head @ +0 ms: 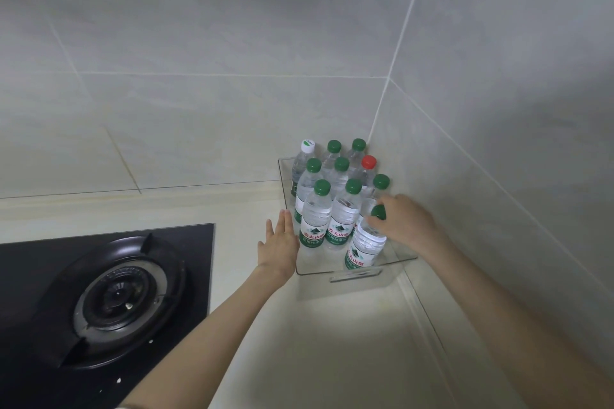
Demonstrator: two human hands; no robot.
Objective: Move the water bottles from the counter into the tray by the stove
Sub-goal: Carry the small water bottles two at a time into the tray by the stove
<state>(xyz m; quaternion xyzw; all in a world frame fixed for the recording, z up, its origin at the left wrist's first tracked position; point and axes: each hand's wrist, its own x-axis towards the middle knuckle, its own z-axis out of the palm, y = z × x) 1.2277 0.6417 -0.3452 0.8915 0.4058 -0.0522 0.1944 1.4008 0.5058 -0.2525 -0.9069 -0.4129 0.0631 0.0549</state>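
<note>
Right of centre, the right hand (403,222) grips a water bottle (365,242) by its cap, axis leaning up-right, seemingly inside the clear tray (355,276); the flat left hand (279,242) touches its left wall.

Ten water bottles (339,219) stand in one clear tray (355,276): eight green caps (322,187), one red cap (369,162) at the cluster's 2 o'clock, one white cap (308,145) at 11 o'clock. One stove burner (116,295) at the tray's 8 o'clock. Two hands: one left hand (279,246), one right hand (407,222)
</note>
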